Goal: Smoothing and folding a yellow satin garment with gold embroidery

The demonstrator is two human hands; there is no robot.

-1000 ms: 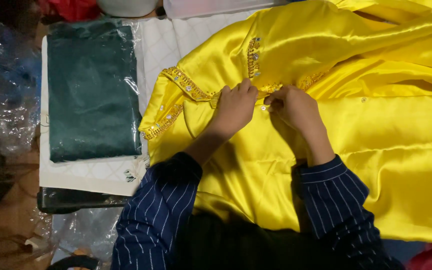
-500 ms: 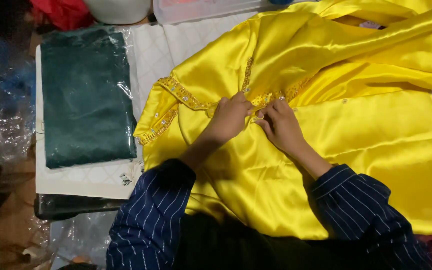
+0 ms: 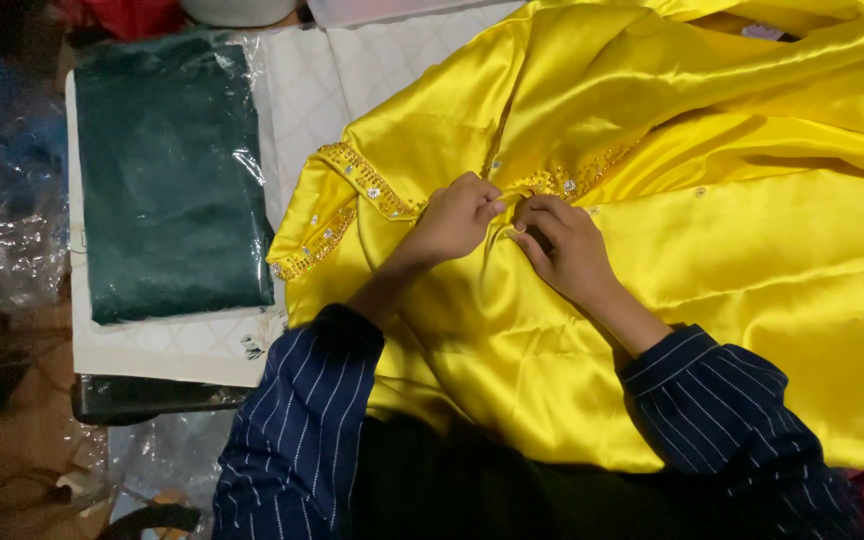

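Observation:
A shiny yellow satin garment (image 3: 732, 260) lies spread over the work surface, with a gold beaded collar (image 3: 347, 200) and beaded trim along its front opening. My left hand (image 3: 452, 218) and my right hand (image 3: 564, 245) meet at the neckline, each pinching the yellow fabric just below the trim. The fingertips of both hands nearly touch. Whatever small part sits between the fingers is hidden. Both forearms wear dark blue pinstriped sleeves.
A folded dark green cloth in a clear plastic bag (image 3: 167, 180) lies to the left on a white quilted sheet (image 3: 172, 345). Crumpled clear plastic (image 3: 2, 200) fills the far left. A red item (image 3: 117, 15) and a pale container (image 3: 237, 10) sit at the top edge.
The view has shifted slightly, so the garment sits a little lower and to the right. Both hands stay pinched at the neckline with small finger movements.

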